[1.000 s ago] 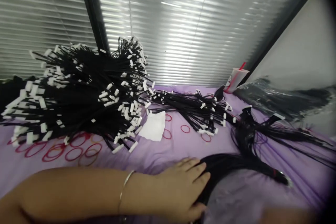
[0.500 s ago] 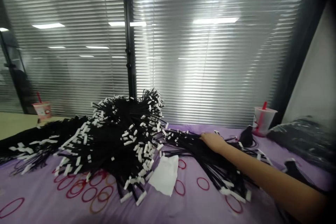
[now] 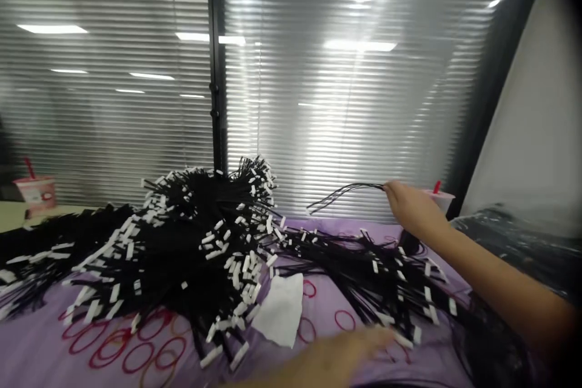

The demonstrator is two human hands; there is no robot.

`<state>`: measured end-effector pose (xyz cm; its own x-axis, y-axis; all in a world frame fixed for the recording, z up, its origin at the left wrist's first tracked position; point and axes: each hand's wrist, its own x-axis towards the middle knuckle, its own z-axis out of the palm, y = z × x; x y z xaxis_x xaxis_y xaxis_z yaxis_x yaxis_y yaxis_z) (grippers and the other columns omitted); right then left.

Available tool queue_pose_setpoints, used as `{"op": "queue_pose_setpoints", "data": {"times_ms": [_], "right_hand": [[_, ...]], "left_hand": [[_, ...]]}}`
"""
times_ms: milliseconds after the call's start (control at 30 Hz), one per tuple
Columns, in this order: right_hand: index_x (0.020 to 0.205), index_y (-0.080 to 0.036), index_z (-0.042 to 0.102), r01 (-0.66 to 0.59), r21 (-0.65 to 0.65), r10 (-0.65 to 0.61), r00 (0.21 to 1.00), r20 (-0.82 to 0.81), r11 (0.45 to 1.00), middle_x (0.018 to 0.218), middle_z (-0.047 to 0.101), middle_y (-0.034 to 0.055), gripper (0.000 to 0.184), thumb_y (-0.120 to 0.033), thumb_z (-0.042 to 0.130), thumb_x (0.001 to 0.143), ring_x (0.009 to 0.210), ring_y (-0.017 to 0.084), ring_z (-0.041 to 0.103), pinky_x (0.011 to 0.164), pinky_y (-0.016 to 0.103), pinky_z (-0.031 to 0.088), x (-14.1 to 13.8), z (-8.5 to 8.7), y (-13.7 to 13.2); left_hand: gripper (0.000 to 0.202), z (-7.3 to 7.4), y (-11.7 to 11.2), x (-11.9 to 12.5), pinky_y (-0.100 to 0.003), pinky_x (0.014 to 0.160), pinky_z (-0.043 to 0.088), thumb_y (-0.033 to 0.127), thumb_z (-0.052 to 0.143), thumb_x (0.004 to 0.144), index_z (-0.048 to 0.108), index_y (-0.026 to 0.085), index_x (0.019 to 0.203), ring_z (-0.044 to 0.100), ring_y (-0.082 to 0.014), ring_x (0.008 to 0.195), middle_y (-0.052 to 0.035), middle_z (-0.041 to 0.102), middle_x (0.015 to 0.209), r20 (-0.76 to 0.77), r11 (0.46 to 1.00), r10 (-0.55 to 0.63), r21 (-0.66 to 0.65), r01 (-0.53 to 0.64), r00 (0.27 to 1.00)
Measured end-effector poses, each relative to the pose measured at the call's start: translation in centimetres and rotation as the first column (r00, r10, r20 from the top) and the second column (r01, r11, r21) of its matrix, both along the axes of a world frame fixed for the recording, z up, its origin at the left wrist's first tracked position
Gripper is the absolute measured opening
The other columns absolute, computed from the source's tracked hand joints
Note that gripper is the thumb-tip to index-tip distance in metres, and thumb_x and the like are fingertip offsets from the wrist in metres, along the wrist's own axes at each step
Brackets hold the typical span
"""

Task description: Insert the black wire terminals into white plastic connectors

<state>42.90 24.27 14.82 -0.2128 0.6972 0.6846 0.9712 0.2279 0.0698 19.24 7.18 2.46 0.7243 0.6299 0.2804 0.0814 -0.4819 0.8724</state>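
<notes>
My right hand (image 3: pixel 416 209) is raised above the right side of the table. Its fingers are pinched on a few thin black cables (image 3: pixel 348 189), whose free ends droop to the left. Below it lies a loose bundle of black cables (image 3: pixel 350 264) with white ends. My left hand (image 3: pixel 336 354) reaches in at the bottom, blurred, its fingertips near the white ends at the front of that bundle. Whether it touches or holds anything cannot be made out.
A large heap of black cables (image 3: pixel 182 254) with white ends fills the middle left. Red and tan rubber bands (image 3: pixel 139 357) and a white paper piece (image 3: pixel 279 309) lie on the purple cloth (image 3: pixel 318 330). Cups (image 3: pixel 39 194) and a dark plastic bag (image 3: pixel 513 242) stand at the sides.
My right hand has lifted off the right bundle, up and to the right, with a few cables in its fingers. My left hand has come into view at the bottom. The view has shifted slightly.
</notes>
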Motion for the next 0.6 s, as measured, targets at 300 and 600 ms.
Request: {"op": "queue_pose_setpoints", "data": {"times_ms": [300, 600], "right_hand": [[0.117, -0.017, 0.056, -0.252, 0.067, 0.253, 0.968, -0.006, 0.966, 0.103, 0.063, 0.0106, 0.04, -0.037, 0.03, 0.094, 0.098, 0.023, 0.058, 0.085, 0.034, 0.044, -0.1, -2.3, -9.9], [0.094, -0.018, 0.066, -0.215, 0.093, 0.218, 0.976, -0.02, 0.972, 0.088, 0.067, 0.0103, 0.031, -0.034, 0.039, 0.092, 0.083, 0.022, 0.062, 0.074, 0.03, 0.044, 2.2, -6.4, -9.5]], "left_hand": [[0.047, 3.7, 0.9, -1.4, -0.025, 0.065, 0.055, 0.012, 0.05, 0.087, 0.027, 0.022, 0.127, 0.067, -0.0128, 0.067, -0.0101, 0.059, 0.102, 0.504, 0.71, 0.653, -0.667, -0.225, 0.566], [0.014, -0.2, -2.2, -1.0, -0.022, 0.047, 0.05, 0.025, 0.045, 0.09, 0.043, 0.016, 0.101, 0.062, -0.0128, 0.054, -0.006, 0.062, 0.081, 0.396, 0.571, 0.546, -0.82, 0.018, 0.738]]}}
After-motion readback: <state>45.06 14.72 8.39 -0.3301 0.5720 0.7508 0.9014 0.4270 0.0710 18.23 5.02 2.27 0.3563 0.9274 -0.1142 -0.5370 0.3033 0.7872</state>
